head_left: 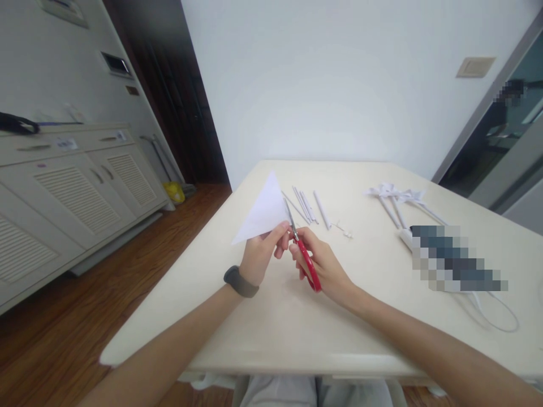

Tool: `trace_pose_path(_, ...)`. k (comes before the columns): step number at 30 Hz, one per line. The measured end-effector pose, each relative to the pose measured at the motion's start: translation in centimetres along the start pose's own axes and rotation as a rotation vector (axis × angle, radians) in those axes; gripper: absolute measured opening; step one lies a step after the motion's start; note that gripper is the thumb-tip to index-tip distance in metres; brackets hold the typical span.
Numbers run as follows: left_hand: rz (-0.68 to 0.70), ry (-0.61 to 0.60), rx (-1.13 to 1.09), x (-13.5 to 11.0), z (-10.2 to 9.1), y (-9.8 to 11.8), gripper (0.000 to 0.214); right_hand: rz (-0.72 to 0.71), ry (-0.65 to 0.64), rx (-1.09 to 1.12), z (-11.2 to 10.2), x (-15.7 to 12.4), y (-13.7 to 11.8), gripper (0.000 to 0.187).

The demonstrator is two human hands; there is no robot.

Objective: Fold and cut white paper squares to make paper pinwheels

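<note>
My left hand (262, 251), with a dark band on its wrist, pinches a white paper triangle (266, 210) near its right corner and holds it above the table. In my right hand (320, 257) is a pair of scissors (309, 261) with red handles, gripped by the loops. The blades point up and away, lying along the right edge of the paper close to my left fingertips. Whether the blades are cutting into the sheet I cannot tell. Behind the hands lie several thin rolled paper sticks (304, 206) and one thicker paper roll (322, 210).
Small white scraps (347, 233) lie beside the rolls. Folded paper flowers (392, 192) on paper stems rest at the right, next to a blurred-out object (458, 260) with a white cable (504, 328). The cream table (203, 333) stands against a white wall; a louvred cabinet (76, 192) is at the left.
</note>
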State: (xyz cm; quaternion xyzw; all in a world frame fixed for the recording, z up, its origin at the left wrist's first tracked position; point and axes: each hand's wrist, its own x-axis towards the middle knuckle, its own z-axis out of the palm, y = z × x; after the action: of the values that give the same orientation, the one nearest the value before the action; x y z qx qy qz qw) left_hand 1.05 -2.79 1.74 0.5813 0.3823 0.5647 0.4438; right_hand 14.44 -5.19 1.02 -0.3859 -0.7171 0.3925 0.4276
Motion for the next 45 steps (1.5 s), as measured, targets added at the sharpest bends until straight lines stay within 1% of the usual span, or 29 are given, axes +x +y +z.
trace_pose_path(5, 0.014, -0.034, -0.048, 0.0, 0.0, 0.0, 0.031, 0.034, -0.025, 0.065, -0.4, -0.1, 0.0, 0.023)
trace_pose_path(7, 0.018, -0.029, -0.062, 0.0, -0.1, -0.1, 0.028, 0.054, -0.031, 0.099, -0.8, 0.1, 0.2, 0.022)
trace_pose_path(9, 0.013, -0.049, -0.063, 0.0, -0.1, -0.1, 0.029, 0.075, -0.007, 0.064, -1.5, 0.4, 0.7, 0.022)
trace_pose_path(12, -0.003, -0.124, -0.022, 0.1, -0.1, 0.0, 0.026, 0.138, 0.027, -0.144, -2.8, 1.1, 1.9, 0.022)
trace_pose_path(15, -0.005, -0.199, 0.096, 0.1, -0.1, -0.1, 0.026, 0.163, 0.037, -0.394, -4.0, 1.7, 3.2, 0.022)
trace_pose_path(18, 0.027, -0.249, 0.266, 0.0, 0.0, -0.4, 0.033, 0.13, 0.038, -0.613, -4.6, 1.9, 4.4, 0.025)
trace_pose_path(21, 0.107, -0.317, 0.393, -0.1, 0.2, -0.6, 0.033, 0.062, -0.015, -0.713, -4.5, 2.1, 5.3, 0.023)
trace_pose_path(26, 0.198, -0.448, 0.451, -0.2, 0.3, -0.6, 0.035, 0.017, -0.084, -0.723, -4.2, 2.0, 5.5, 0.005)
trace_pose_path(29, 0.276, -0.481, 0.536, 0.0, 0.0, -0.7, 0.037, 0.0, -0.104, -0.717, -4.2, 1.7, 5.2, 0.01)
trace_pose_path(32, 0.424, -0.476, 0.654, 0.2, -0.5, -0.8, 0.038, 0.0, -0.081, -0.714, -4.1, 1.5, 5.3, 0.008)
trace_pose_path(34, 0.538, -0.504, 0.738, 0.3, -0.9, -0.8, 0.041, 0.006, -0.069, -0.716, -4.1, 1.5, 5.5, 0.008)
trace_pose_path(36, 0.602, -0.533, 0.815, 0.5, -1.4, -0.9, 0.048, 0.012, -0.066, -0.713, -4.0, 1.5, 5.8, 0.01)
trace_pose_path(39, 0.592, -0.539, 0.895, 0.8, -1.9, -1.1, 0.051, 0.008, -0.067, -0.69, -4.1, 1.6, 5.8, 0.002)
trace_pose_path(42, 0.584, -0.546, 0.921, 1.1, -2.3, -1.5, 0.051, -0.019, -0.091, -0.656, -4.3, 1.7, 5.7, 0.01)
trace_pose_path(45, 0.584, -0.519, 0.932, 1.4, -2.5, -2.0, 0.05, -0.032, -0.097, -0.617, -4.7, 2.0, 5.6, 0.009)
